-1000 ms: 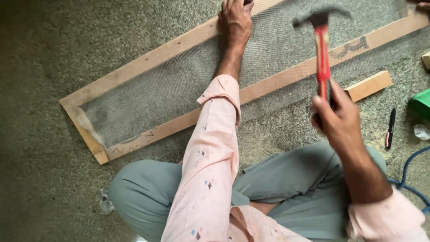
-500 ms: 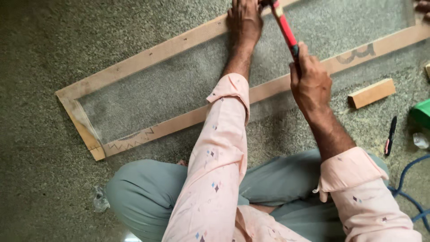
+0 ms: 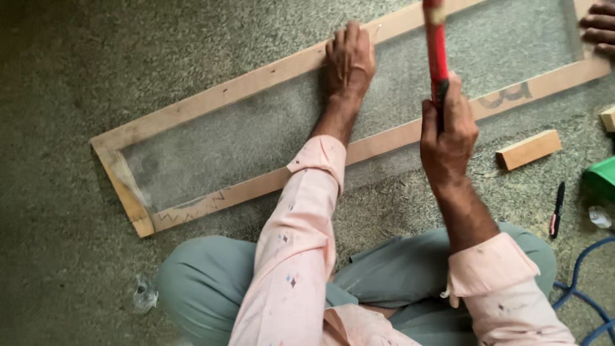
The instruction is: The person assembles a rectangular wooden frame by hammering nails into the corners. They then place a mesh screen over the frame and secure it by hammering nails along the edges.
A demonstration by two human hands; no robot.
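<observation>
The person sat cross-legged on the grey-green carpeted floor point(image 3: 57, 96), in a pale pink shirt and grey-green trousers. A long, narrow wooden frame point(image 3: 211, 102) with fine mesh stretched across it lay flat on the floor in front of the knees, running slantwise from lower left to upper right.

The left hand point(image 3: 349, 61) rested palm down on the far rail of the frame, fingers together and pointing away. A thin nail point(image 3: 376, 30) seemed to stand just beside the fingertips, though it was too small to be sure.

The right hand point(image 3: 448, 131) was closed in a fist around the red handle of a hammer point(image 3: 435, 45), held over the near rail. The handle rose straight up out of the picture, so the head was out of sight.

At the top right corner, another person's hand point(image 3: 599, 25) lay on the end of the frame, fingers curled over the wood.

To the right of the frame, a short wooden block point(image 3: 528, 148) lay on the floor, apart from the near rail. A black pen-like tool point(image 3: 557, 206) lay near the right knee, with a green object point(image 3: 602, 179) at the picture's edge and a loop of blue cable point(image 3: 576, 288) beyond it. A bit of crumpled clear plastic point(image 3: 144, 296) sat by the left knee.
</observation>
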